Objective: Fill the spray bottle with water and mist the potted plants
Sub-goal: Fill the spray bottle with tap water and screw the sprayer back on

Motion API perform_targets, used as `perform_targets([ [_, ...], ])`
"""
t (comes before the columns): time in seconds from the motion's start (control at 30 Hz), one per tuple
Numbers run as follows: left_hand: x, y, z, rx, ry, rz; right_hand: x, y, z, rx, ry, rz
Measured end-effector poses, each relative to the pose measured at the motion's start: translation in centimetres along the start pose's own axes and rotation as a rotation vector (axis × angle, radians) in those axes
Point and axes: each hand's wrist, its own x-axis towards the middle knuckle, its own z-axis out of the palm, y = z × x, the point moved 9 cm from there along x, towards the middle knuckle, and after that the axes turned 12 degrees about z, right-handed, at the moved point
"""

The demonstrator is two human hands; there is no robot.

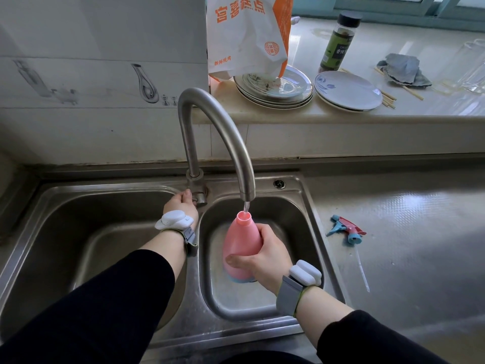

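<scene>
A pink spray bottle (240,240) with a blue base stands upright in the small right sink basin (296,214), its open neck right under the curved steel faucet (210,122). A thin stream of water (246,207) runs from the spout into the neck. My right hand (265,258) is wrapped around the bottle's lower body. My left hand (181,202) grips the faucet handle (200,198) at the base of the tap. The unscrewed blue and red spray head (347,229), with its dip tube, lies on the steel counter to the right of the sink.
A large left basin (65,232) lies beside the small one. On the ledge behind stand a stack of plates (275,88), a white and orange paper bag (249,35), a single plate (347,90), a dark jar (339,40), chopsticks (388,99), a grey cloth (404,70) and clear glasses (469,67).
</scene>
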Motion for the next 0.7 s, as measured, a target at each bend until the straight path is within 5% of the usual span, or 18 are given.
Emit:
perform_targets([
  [0.7,0.98,0.46,-0.2,0.11,0.033,0.041,0.4,0.4,0.39,0.01,-0.006,0.011],
])
